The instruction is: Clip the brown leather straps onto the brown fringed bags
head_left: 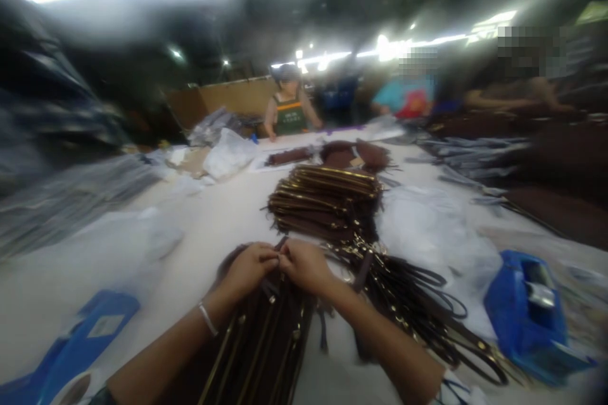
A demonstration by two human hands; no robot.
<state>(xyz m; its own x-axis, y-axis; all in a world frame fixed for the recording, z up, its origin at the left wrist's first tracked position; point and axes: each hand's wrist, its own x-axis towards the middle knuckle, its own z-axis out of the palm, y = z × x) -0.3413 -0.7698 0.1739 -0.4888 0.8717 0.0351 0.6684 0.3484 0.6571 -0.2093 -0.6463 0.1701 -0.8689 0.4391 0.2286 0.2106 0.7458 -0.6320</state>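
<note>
My left hand [254, 266] and my right hand [304, 264] meet fingertip to fingertip, both closed in a pinch. Between them is a small dark part at the far end of a brown zippered pouch [259, 335], too blurred to make out fully. Several such pouches lie together below my wrists, their gold zippers running lengthwise. Just beyond my hands rises a stack of brown pouches [327, 202] with gold zippers. Right of my right hand, a heap of dark brown wrist straps [408, 297] with gold clasps spreads over the white table [228, 215].
Blue tape dispensers stand at the right [527, 316] and lower left [90, 342]. Clear plastic bags [432, 234] lie beside the stack. Grey flat pieces [61, 196] cover the left side. Brown goods [560, 158] are piled at right. Across the table are several people [289, 111].
</note>
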